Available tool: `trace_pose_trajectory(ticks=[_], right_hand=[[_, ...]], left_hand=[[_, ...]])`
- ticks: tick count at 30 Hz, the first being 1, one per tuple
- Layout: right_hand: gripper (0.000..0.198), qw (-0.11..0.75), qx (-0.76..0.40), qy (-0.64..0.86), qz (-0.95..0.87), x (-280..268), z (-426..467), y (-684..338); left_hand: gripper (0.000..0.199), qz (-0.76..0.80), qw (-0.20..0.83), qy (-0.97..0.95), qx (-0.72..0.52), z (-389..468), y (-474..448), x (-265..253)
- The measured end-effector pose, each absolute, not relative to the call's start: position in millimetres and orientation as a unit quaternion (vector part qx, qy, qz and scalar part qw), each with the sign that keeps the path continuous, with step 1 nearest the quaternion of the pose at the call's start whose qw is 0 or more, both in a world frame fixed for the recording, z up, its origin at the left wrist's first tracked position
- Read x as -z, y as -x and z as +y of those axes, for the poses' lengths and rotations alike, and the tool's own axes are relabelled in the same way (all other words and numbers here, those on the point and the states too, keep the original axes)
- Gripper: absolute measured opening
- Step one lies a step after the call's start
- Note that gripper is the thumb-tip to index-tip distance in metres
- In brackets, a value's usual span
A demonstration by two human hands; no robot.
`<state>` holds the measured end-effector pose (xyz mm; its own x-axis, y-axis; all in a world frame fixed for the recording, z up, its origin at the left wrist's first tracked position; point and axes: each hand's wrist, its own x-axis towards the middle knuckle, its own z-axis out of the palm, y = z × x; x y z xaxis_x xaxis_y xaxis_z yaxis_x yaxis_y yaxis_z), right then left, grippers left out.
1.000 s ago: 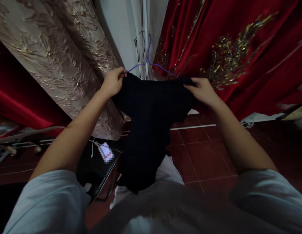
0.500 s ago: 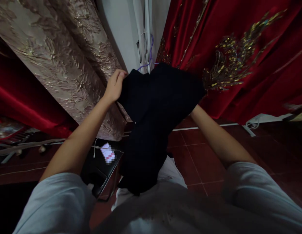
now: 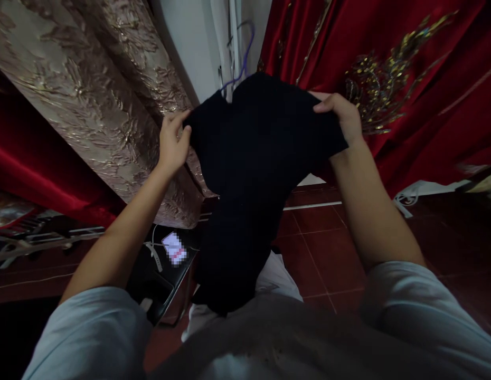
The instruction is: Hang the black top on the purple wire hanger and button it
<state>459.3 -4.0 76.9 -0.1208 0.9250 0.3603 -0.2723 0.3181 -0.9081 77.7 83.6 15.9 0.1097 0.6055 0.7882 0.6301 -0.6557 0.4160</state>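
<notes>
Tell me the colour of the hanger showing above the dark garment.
Purple; the hanger shows best in the head view.

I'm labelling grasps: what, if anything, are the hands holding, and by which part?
A dark, limp cloth garment: the left hand grips its upper left corner, the right hand its upper right edge, thumb on top.

Before you, the dark cloth garment [image 3: 261,142] spans your left hand [image 3: 174,140] at its left edge and your right hand [image 3: 344,116] at its right. The thin purple hanger [image 3: 248,51] projects beyond its top. Behind your left hand hangs the beige embossed drape [image 3: 91,95], red satin cloth [image 3: 39,174] farther left; behind your right, the red sequined drape [image 3: 423,121]. Below left, the pale rectangular phone [image 3: 172,244] lies on the black flat-topped stand [image 3: 172,272]; below right, reddish square floor tiles [image 3: 327,248].
</notes>
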Motion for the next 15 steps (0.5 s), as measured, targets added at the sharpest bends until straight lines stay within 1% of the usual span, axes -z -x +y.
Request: trace_pose_trajectory(ticks=[1, 2, 3, 4, 5, 6, 8, 9, 10, 11, 12, 13, 15], right_hand=[[0.032, 0.616, -0.483, 0.289, -0.551, -70.1, -4.8, -454.0], [0.022, 0.625, -0.469, 0.281, -0.557, -61.2, -7.6, -447.7], [0.015, 0.619, -0.459, 0.272, -0.576, -51.0, -13.3, -440.0], [0.026, 0.599, -0.449, 0.262, -0.609, -40.7, -22.1, -430.8], [0.042, 0.559, -0.446, 0.246, -0.655, -31.1, -33.8, -420.6], [0.048, 0.500, -0.430, 0.239, -0.712, -23.1, -47.2, -409.7], [0.045, 0.347, -0.383, 0.210, -0.830, -13.2, -73.8, -389.1], [0.040, 0.280, -0.361, 0.190, -0.869, -11.5, -83.8, -381.0], [0.035, 0.235, -0.344, 0.167, -0.894, -11.2, -89.8, -375.2], [0.029, 0.221, -0.326, 0.146, -0.907, -11.9, -91.2, -372.2], [0.021, 0.244, -0.301, 0.135, -0.912, -12.9, -87.7, -372.3], [0.014, 0.296, -0.267, 0.140, -0.906, -13.6, -79.9, -375.2], [0.015, 0.423, -0.184, 0.197, -0.865, -12.1, -55.4, -388.3]], left_hand=[[0.063, -0.400, -0.003, 0.743, 0.536, 79.5, -78.6, -19.6], [0.065, -0.385, -0.026, 0.739, 0.552, 73.5, -81.5, -23.9], [0.065, -0.371, -0.062, 0.732, 0.568, 65.5, -86.6, -28.5], [0.062, -0.359, -0.120, 0.721, 0.580, 56.0, -93.5, -33.2], [0.061, -0.349, -0.200, 0.706, 0.582, 45.1, -102.0, -37.5], [0.063, -0.341, -0.297, 0.684, 0.573, 33.1, -111.3, -41.0], [0.068, -0.334, -0.491, 0.622, 0.511, 7.0, -129.6, -44.8], [0.061, -0.337, -0.548, 0.597, 0.479, -6.6, -137.1, -44.9], [0.048, -0.349, -0.572, 0.587, 0.455, -20.2, -142.8, -44.4], [0.035, -0.366, -0.575, 0.590, 0.434, -33.5, -146.4, -43.7], [0.025, -0.382, -0.565, 0.606, 0.410, -46.0, -147.8, -43.5], [0.020, -0.394, -0.551, 0.632, 0.376, -57.4, -147.0, -44.5], [0.016, -0.395, -0.530, 0.695, 0.284, -74.1, -140.2, -50.5]])
